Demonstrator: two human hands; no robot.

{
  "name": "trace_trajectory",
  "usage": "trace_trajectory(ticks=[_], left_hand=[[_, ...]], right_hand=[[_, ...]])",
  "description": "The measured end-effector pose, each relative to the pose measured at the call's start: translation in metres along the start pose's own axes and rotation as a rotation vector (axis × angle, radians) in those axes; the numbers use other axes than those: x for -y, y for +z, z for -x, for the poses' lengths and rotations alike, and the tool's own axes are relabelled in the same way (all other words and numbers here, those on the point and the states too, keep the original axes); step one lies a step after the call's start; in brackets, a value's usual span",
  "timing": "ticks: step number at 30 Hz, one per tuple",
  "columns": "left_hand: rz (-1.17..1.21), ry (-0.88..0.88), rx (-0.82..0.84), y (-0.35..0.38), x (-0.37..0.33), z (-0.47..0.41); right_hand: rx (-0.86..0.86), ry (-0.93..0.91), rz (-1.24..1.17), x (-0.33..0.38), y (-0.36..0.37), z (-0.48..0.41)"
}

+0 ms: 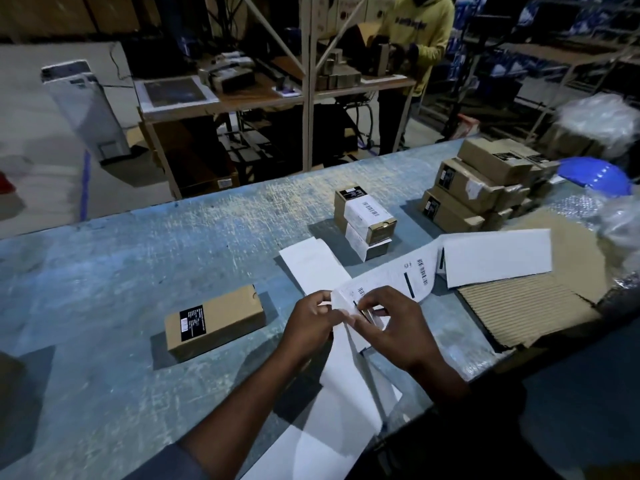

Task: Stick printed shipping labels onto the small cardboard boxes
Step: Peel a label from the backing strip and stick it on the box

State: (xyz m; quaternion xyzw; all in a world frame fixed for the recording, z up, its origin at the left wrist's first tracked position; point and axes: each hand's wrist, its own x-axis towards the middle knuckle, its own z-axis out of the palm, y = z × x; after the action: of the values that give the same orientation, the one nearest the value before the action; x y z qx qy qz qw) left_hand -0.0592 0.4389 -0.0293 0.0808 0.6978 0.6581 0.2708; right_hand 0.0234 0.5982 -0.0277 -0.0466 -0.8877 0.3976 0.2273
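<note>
Close to the near edge of the tabletop (pixel 173 237), the left hand (pixel 311 318) pinches the lifted corner of a printed label (pixel 343 301) between thumb and curled fingers. The right hand (pixel 393 327) grips the label strip (pixel 398 275) just beside it, fingers bent round the paper. The strip trails off toward the right edge, and spent backing paper (pixel 349 386) hangs over the near edge. The bare cardboard box (pixel 214 320) waits to the left of the hands; two labelled boxes (pixel 365 216) sit stacked mid-table (more unlabelled ones (pixel 474 188) are piled toward the far right corner). Peeling looks the likely step. A hasty pull could tear the label or fold its glue onto itself, and the dangling backing could drag the strip askew.
</note>
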Motion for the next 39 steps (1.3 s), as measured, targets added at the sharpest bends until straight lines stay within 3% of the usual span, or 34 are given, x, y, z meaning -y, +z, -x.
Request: trace_trajectory(ticks=[11,19,28,39], left_hand=[[-0.096,-0.03,0.003,-0.013,0.007,0.009],[-0.015,0.074,0.009,-0.02,0.019,0.012],[-0.079,0.083,-0.001,-0.03,0.016,0.018],[-0.113,0.08,0.017,-0.04,0.016,0.019]], right_hand=[[0.04,0.079,0.015,0.004,0.006,0.004],[0.059,0.097,-0.012,0.012,0.007,0.004],[0.101,-0.038,0.102,0.013,0.014,0.005],[0.108,0.004,0.159,0.02,0.022,0.003]])
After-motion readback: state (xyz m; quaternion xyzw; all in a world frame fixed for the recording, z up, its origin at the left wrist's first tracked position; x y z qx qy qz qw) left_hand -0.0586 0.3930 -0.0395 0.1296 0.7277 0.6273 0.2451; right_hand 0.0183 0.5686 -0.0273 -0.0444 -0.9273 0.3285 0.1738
